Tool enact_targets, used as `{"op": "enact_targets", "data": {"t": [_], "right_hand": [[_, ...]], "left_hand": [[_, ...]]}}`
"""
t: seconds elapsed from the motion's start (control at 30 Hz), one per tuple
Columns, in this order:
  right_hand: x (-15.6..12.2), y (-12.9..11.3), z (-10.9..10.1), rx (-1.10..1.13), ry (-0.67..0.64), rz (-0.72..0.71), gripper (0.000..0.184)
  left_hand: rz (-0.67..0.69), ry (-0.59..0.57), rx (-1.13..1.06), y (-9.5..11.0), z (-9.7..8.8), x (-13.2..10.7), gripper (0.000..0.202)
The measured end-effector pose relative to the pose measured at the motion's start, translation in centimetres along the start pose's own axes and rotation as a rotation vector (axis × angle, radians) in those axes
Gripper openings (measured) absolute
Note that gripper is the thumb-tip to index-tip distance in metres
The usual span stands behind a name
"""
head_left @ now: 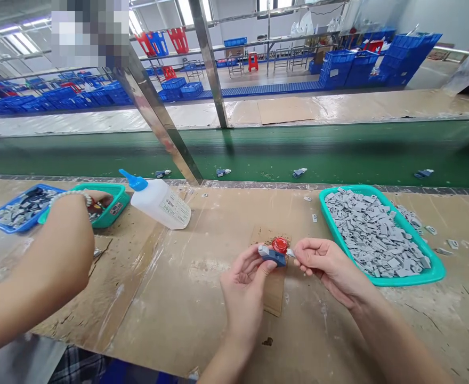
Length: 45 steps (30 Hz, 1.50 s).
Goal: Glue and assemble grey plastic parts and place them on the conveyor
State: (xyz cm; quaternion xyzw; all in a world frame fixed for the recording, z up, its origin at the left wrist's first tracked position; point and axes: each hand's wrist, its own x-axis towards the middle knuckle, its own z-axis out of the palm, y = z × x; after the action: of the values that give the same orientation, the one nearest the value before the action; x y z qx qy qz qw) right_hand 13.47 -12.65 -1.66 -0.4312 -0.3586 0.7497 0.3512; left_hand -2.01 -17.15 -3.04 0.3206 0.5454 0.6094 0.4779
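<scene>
Head cam is catching my left hand (244, 290) gripping a chunky blue plastic part (272, 257) with the fingers curled behind it and the thumb (267, 268) pressing on its front, while the right hand (330, 264) is pinching a tiny pale grey piece (289, 253) between thumb and forefinger, right up against the end of that part. Both hands are working just over a cardboard scrap (272, 290) on the wooden workbench (158, 304), with a red round cap (280, 245) sitting just behind the blue part. A teal basket (430, 274) heaped with grey parts is sitting to the right. Over on the left, a co-worker's hand (72, 229) with a beaded bracelet is reaching into another teal basket (116, 201), beside a blue tray (18, 226) and a glue bottle (158, 205).
</scene>
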Motion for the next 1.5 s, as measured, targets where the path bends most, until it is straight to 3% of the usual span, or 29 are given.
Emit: {"op": "enact_targets", "data": {"t": [0.37,0.57,0.63,0.77,0.83,0.93,1.0,1.03,1.07,1.13,1.23,1.37,1.5], "right_hand": [[0.2,0.4,-0.5,-0.185,-0.077,-0.023,0.030],[0.0,0.4,-0.6,-0.209,-0.119,0.016,0.034],[0.0,0.5,-0.2,-0.164,-0.075,-0.033,0.033],[0.2,0.8,0.7,-0.101,0.026,-0.121,0.033],[0.3,0.6,0.3,-0.142,0.021,-0.141,0.032],[0.3,-0.8,-2.3,-0.379,0.133,-0.273,0.031],[0.4,-2.1,-5.0,-0.668,0.505,-0.439,0.026],[0.5,-2.8,-6.5,-0.842,0.687,-0.463,0.025],[0.8,-3.4,-7.9,-1.009,0.790,-0.447,0.024],[1.9,-4.4,-10.1,-1.267,0.788,-0.403,0.021],[4.0,-5.2,-11.6,-1.476,0.641,-0.390,0.027],[5.7,-5.4,-11.9,-1.489,0.542,-0.393,0.017],[5.4,-5.1,-12.0,-1.343,0.536,-0.478,0.002]], "left_hand": [[0.086,-0.061,0.099,-0.6,0.0,-0.5,0.027],[0.187,-0.199,0.202,-0.4,-0.2,0.2,0.025],[0.145,-0.259,0.172,-0.3,-0.1,0.8,0.031],[-0.067,-0.372,0.062,0.2,0.6,2.2,0.059],[-0.124,-0.424,0.058,0.5,1.0,3.1,0.059],[-0.085,-0.457,0.103,0.9,1.4,5.5,0.052],[0.014,-0.421,0.168,1.1,1.5,8.1,0.048],[0.079,-0.402,0.211,1.2,1.6,9.6,0.047],[0.145,-0.396,0.261,1.2,1.7,11.3,0.046],[0.286,-0.415,0.394,1.1,2.3,14.8,0.046],[0.498,-0.431,0.712,0.8,3.9,19.7,0.047],[0.625,-0.424,0.958,-0.2,6.9,23.9,0.054],[0.640,-0.496,1.048,-1.8,9.3,25.7,0.059]]}}
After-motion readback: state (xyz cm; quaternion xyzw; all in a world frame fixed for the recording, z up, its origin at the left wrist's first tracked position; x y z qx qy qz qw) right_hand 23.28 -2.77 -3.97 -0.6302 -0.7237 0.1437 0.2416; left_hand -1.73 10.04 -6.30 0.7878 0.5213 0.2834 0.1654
